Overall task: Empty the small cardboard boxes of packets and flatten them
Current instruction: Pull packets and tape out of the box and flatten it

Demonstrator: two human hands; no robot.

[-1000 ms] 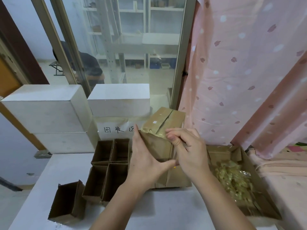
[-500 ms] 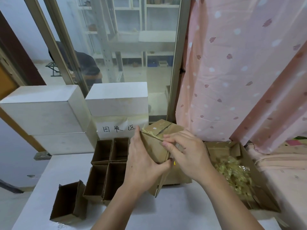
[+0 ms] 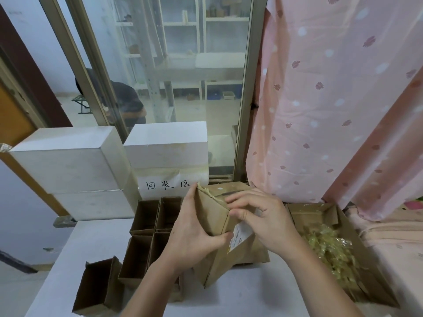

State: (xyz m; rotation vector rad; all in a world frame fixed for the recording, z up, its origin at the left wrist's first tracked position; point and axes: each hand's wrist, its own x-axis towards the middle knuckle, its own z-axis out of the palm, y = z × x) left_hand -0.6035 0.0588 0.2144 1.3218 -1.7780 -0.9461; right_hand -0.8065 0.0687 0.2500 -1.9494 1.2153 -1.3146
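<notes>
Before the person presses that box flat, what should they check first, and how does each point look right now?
1. Left hand grips the held box: ok.
2. Right hand fingers curled on its top edge: ok.
3. Held box emptied of packets: cannot tell, its inside is hidden.
4. Tape off the top seam: not ok, a strip still clings there.
5. Big box of packets open to the right: ok.
6. Open empty boxes stand apart to the left: ok.

boxes (image 3: 146, 223) – brown | curtain (image 3: 332, 99) – pink, leaf-spotted | packets (image 3: 327, 250) – perhaps yellowish | blocks (image 3: 68, 161) white
</notes>
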